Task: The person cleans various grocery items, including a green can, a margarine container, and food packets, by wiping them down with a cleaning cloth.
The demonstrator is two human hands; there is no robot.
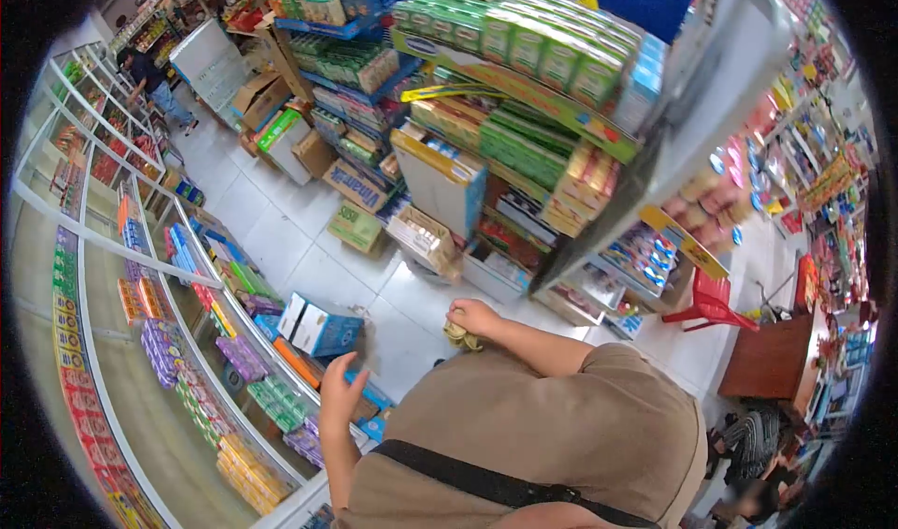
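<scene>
My right hand [475,318] is closed round a crumpled olive-beige cloth [460,336], held in front of my body above the tiled floor. To the left, my left hand [342,391] is raised with its fingers apart and nothing in it. It is nearest to the display shelves [224,323], which hold rows of small packs. A blue and white box [321,326] stands beyond that hand, against the shelf's lower edge. Purple packs [241,359] and green-and-white packs [278,404] sit on the shelf beside my left forearm.
Ahead stands a tall rack with green drink cartons [538,43]. Cardboard boxes [421,237] and a green-labelled carton [354,227] lie on the floor before it. A red plastic chair [711,303] and a wooden desk [769,356] are at right. Another person [161,94] is far left.
</scene>
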